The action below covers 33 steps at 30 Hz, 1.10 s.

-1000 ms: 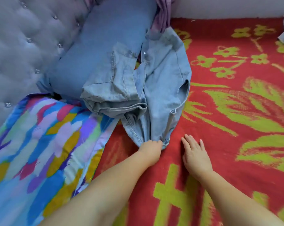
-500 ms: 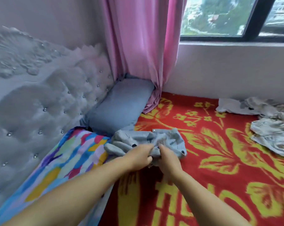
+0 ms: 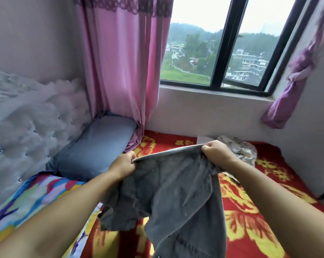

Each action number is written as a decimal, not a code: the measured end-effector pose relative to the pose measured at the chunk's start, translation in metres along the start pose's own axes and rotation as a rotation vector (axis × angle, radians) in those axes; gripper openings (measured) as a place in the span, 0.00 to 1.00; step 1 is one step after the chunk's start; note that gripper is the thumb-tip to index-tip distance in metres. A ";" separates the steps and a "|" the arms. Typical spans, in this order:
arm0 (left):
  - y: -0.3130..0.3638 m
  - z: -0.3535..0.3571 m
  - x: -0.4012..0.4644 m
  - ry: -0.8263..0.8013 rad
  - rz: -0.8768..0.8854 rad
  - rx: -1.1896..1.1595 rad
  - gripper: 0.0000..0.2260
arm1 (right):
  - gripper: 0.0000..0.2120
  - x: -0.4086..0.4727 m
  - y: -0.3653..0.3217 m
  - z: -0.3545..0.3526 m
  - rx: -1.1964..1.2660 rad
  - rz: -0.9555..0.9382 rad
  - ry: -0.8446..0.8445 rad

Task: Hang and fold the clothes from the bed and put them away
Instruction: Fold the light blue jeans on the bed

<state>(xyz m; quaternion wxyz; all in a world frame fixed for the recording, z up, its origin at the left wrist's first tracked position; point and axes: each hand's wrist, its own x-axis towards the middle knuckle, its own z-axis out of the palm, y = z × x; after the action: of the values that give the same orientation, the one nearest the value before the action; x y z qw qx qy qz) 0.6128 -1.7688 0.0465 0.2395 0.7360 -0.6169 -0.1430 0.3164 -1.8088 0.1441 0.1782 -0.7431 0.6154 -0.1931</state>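
A grey-blue denim garment (image 3: 174,192) hangs in the air above the bed, spread between my two hands. My left hand (image 3: 123,165) grips its top edge at the left end. My right hand (image 3: 216,150) grips the same edge at the right end, slightly higher. The cloth drops down toward the bottom of the view, with one side bunched at the lower left. More crumpled pale clothes (image 3: 239,148) lie on the bed behind my right hand, partly hidden by it.
The bed carries a red blanket with yellow flowers (image 3: 250,211). A multicoloured quilt (image 3: 36,198) and a blue pillow (image 3: 96,146) lie at the left by the tufted grey headboard (image 3: 27,123). A pink curtain (image 3: 120,71) and a window (image 3: 218,53) stand behind.
Both hands took hold of the denim garment on the bed, lifted it and pulled its top edge apart. The view rose from the blanket toward the window.
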 end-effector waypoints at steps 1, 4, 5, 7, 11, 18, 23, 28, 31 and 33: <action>0.018 0.003 0.001 -0.006 0.004 0.012 0.05 | 0.17 -0.004 0.013 -0.012 -0.008 0.013 0.012; 0.083 0.017 0.000 -0.018 0.006 -0.007 0.05 | 0.14 -0.018 0.063 -0.051 -0.070 0.024 0.026; 0.106 0.023 -0.001 -0.012 0.013 -0.037 0.04 | 0.13 -0.023 0.081 -0.063 -0.104 0.010 -0.001; 0.148 0.037 -0.011 0.010 0.022 -0.113 0.06 | 0.08 -0.036 0.119 -0.086 -0.216 -0.027 -0.102; 0.226 0.055 -0.034 -0.036 0.020 -0.138 0.07 | 0.23 -0.067 0.194 -0.110 -0.613 -0.059 -0.147; 0.301 0.050 -0.061 -0.033 0.105 0.525 0.10 | 0.14 -0.070 0.243 -0.153 -0.691 -0.096 0.129; 0.334 0.050 -0.070 -0.047 -0.006 0.511 0.10 | 0.10 -0.068 0.238 -0.190 -0.642 -0.041 0.097; 0.371 0.059 -0.071 -0.138 -0.302 -0.618 0.13 | 0.12 -0.069 0.239 -0.212 -0.049 0.174 -0.173; 0.389 0.046 -0.076 -0.190 -0.316 -1.070 0.14 | 0.11 -0.072 0.238 -0.222 0.627 0.225 -0.217; 0.395 0.030 -0.079 -0.220 -0.255 -1.136 0.11 | 0.05 -0.075 0.235 -0.235 0.826 0.171 -0.227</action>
<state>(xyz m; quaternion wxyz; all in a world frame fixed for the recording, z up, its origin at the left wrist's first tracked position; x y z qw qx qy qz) 0.2504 -1.7465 0.2233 0.5117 0.5417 -0.3716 -0.5538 -0.0134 -1.7835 0.2234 0.5421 -0.5724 0.5225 -0.3247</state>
